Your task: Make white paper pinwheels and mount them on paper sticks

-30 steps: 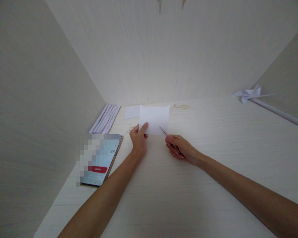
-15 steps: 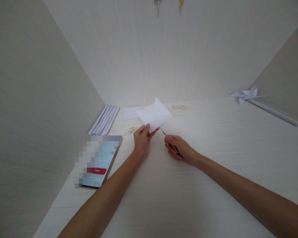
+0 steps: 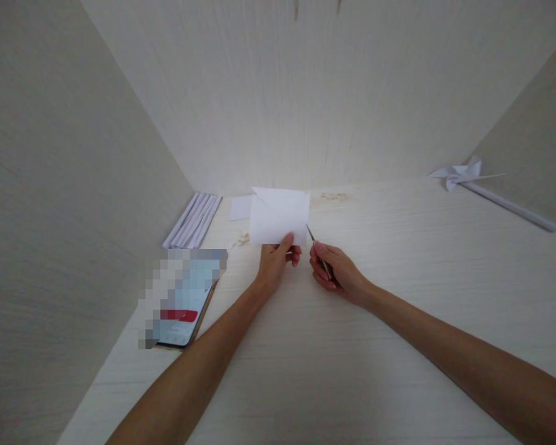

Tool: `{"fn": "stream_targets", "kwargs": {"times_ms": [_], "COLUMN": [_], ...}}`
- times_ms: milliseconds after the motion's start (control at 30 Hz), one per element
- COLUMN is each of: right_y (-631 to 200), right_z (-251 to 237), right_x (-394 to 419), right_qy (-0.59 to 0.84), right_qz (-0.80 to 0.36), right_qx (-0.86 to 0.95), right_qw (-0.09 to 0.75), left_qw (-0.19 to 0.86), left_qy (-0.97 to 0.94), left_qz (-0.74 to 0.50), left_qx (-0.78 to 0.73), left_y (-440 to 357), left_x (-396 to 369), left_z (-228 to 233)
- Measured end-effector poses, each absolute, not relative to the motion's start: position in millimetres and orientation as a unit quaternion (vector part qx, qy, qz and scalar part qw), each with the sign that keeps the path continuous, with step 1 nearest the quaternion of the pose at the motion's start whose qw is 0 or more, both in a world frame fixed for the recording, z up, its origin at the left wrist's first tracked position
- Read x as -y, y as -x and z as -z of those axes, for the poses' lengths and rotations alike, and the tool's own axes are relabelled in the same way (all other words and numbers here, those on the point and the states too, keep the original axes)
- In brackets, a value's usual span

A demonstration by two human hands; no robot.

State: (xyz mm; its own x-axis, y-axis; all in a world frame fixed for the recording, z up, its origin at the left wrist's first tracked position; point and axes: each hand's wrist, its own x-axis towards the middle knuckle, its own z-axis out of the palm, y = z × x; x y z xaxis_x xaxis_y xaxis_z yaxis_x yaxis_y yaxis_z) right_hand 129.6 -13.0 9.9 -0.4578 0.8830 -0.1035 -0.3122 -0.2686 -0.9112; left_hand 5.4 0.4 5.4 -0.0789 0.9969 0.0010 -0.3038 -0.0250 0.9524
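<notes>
My left hand [image 3: 275, 262] pinches the lower edge of a square sheet of white paper [image 3: 278, 216], thumb in front and fingers behind. A slanting slit or crease runs in from the sheet's upper left corner, where a flap stands slightly apart. In my right hand [image 3: 331, 269] is a slim, pointed metal blade [image 3: 311, 233]; its handle is mostly covered by my fingers, so its exact kind cannot be made out. The blade's tip points up and left, close by the paper's lower right side. Behind the held sheet, another piece of white paper [image 3: 239, 208] lies partly hidden.
Several rolled paper sticks [image 3: 194, 220] lie at the left wall, with a phone [image 3: 185, 300], partly pixelated, nearer me. A paper pinwheel [image 3: 461, 174] on a paper stick [image 3: 514, 206] rests along the right wall. Walls bound the white tabletop [image 3: 398, 259] at back and sides.
The sheet has been turned in my left hand from a corner-up tilt to nearly level edges, and its slit corner now shows at upper left. My right hand still holds the pointed tool.
</notes>
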Motion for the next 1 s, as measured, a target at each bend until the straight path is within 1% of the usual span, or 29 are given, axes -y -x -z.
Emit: {"fn": "stream_targets", "kwargs": {"times_ms": [100, 200, 367, 1000], "right_y": [-131.1, -132.6, -132.7, -132.1], "right_z": [-9.5, -10.0, -11.9, -14.2], "right_x": [12.2, 11.9, 11.1, 13.2], "right_qy": [0.327, 0.328, 0.331, 0.347], "right_qz": [-0.74, -0.747, -0.75, -0.736], "right_qx": [0.456, 0.468, 0.475, 0.489], "right_qw": [0.372, 0.34, 0.319, 0.314], "left_qw": [0.568, 0.561, 0.552, 0.573], "left_qy": [-0.41, -0.423, -0.408, -0.395], "left_qz": [-0.595, -0.594, -0.6, -0.594], "left_qx": [-0.393, -0.391, -0.41, -0.404], "left_y": [-3.7, -1.9, -0.7, -1.3], "left_x": [-1.4, -1.7, -1.6, -0.8], "left_z": [-4.4, -3.9, -5.1, -7.7]}}
